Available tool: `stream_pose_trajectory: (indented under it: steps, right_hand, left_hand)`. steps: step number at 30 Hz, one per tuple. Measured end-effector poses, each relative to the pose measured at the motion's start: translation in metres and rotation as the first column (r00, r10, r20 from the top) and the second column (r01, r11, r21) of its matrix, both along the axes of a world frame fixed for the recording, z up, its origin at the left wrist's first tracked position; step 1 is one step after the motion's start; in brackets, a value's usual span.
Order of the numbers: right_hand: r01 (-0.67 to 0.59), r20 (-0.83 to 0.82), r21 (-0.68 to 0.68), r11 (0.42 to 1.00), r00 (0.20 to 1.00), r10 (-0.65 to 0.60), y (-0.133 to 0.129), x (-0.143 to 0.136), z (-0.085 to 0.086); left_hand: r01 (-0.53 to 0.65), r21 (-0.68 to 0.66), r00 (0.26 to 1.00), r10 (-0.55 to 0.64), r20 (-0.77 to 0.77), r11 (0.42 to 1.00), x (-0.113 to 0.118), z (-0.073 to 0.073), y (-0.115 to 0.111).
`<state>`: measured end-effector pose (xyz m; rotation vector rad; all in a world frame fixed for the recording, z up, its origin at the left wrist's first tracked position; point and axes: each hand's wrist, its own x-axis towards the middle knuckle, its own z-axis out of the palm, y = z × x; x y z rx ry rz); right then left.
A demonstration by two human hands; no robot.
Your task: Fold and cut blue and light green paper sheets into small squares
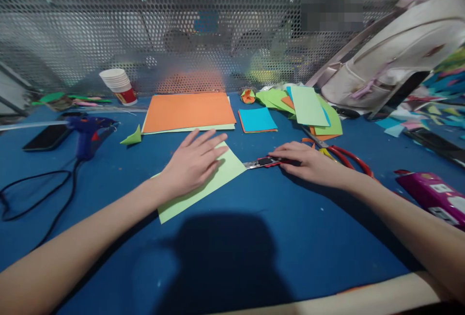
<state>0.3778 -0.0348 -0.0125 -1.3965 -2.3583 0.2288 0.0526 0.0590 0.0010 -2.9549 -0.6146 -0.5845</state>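
My left hand lies flat with its fingers spread on a light green sheet of paper, pressing it against the blue table. In my right hand is a utility knife, held low over the table with its blade pointing left. The blade tip meets or nearly meets the paper's right corner; whether it touches I cannot tell. Just beyond my right hand rest red-handled scissors. A small folded green paper piece sits to the left of my left hand.
Orange sheets, a small blue stack and green cut papers lie along the back, before a perforated metal panel. A glue gun with its cord, a phone and paper cups are left; a backpack and purple package right.
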Motion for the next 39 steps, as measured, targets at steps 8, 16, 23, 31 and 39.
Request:
stream_pose_trajectory:
  steps: [8, 16, 23, 31, 39]
  right_hand:
    - [-0.005, -0.001, -0.043, 0.999, 1.000, 0.005, -0.001, 0.005, -0.003]
    - [-0.028, -0.031, -0.085, 0.996, 0.999, 0.025, -0.005, 0.005, -0.003]
    - [-0.028, -0.050, -0.089, 0.996, 0.998, 0.024, -0.009, 0.005, -0.005]
    - [-0.018, -0.053, -0.088, 0.996, 0.998, 0.014, -0.011, 0.003, -0.005]
    - [0.003, -0.065, -0.101, 0.995, 0.998, -0.009, -0.022, -0.005, -0.003]
  left_hand:
    - [0.065, -0.400, 0.890, -0.234, -0.391, 0.914, -0.009, 0.001, 0.022]
    - [0.048, -0.402, 0.869, -0.237, -0.434, 0.914, -0.009, -0.008, 0.022]
    - [0.052, -0.394, 0.871, -0.235, -0.432, 0.918, -0.009, -0.008, 0.022]
    - [0.039, -0.395, 0.864, -0.230, -0.449, 0.918, -0.009, -0.008, 0.022]
    - [0.051, -0.394, 0.870, -0.234, -0.433, 0.918, -0.009, -0.008, 0.022]
